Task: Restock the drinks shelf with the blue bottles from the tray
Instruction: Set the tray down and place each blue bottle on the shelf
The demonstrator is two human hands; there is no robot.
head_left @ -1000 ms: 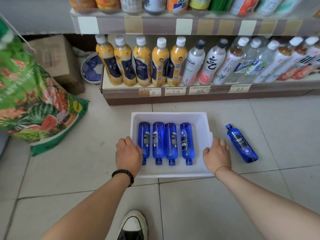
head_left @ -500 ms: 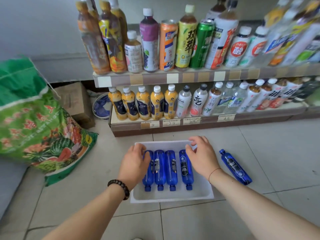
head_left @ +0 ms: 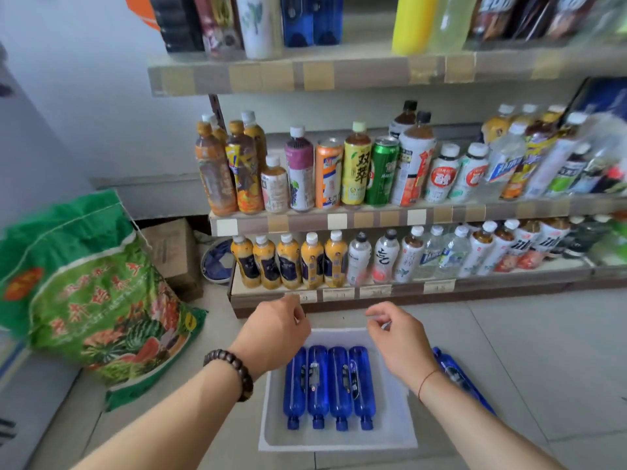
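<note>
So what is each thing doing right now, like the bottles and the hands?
Left hand: empty, fingers curled, above the tray.
Right hand: empty, fingers curled, above the tray.
Blue bottles: four lying side by side in the tray, caps on.
Tray: on the floor, open.
Loose blue bottle: lying on the floor beside the tray.
Green sack: slumped on the floor.

Top shelf (head_left: 339, 74): goods cut off by the upper frame edge, labels smeared. Right end of middle shelf (head_left: 509, 212): bottles blurred, brands unreadable. Price tags (head_left: 339, 295): digits illegible. Loose blue bottle (head_left: 454, 371): mostly hidden behind right hand (head_left: 403, 347). Tray (head_left: 339, 442): far corners covered by both hands. Green sack (head_left: 84, 293): cropped at left.
</note>
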